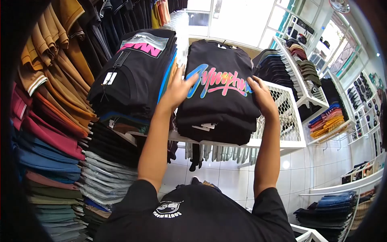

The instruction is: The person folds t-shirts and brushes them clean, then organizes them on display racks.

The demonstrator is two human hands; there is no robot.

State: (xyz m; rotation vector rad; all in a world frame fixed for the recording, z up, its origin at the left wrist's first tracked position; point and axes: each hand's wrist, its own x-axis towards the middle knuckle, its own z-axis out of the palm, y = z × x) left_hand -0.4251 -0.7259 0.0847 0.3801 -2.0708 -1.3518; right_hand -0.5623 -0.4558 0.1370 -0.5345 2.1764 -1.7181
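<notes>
To the left of your left grip, a neighbouring pile of black garments (135,86) lies close by, topped by a clear bag (146,43) with pink print. Your left grip (178,86) is open, fingers spread along the left side of the black shirt stack (219,107), thumb towards the bright lettering (221,82). The stack sits between your two grips, on the white mesh rack (278,143). Your right grip (264,96) is loosely open, fingers curved at the stack's right edge; you can't tell from here whether it pinches any cloth.

Expect soft, limp fabric: one shirt should be light, but the whole stack likely has some weight and its layers could slide over each other. For one shirt, take both side edges of the top layer; for the stack, get your fingers beneath the bottom fold on each side and keep it level.

Your left fingertips are washed out by glare, the stack's underside and far edge are hard to read, and the right end of the lettering is partly covered by your right grip
</notes>
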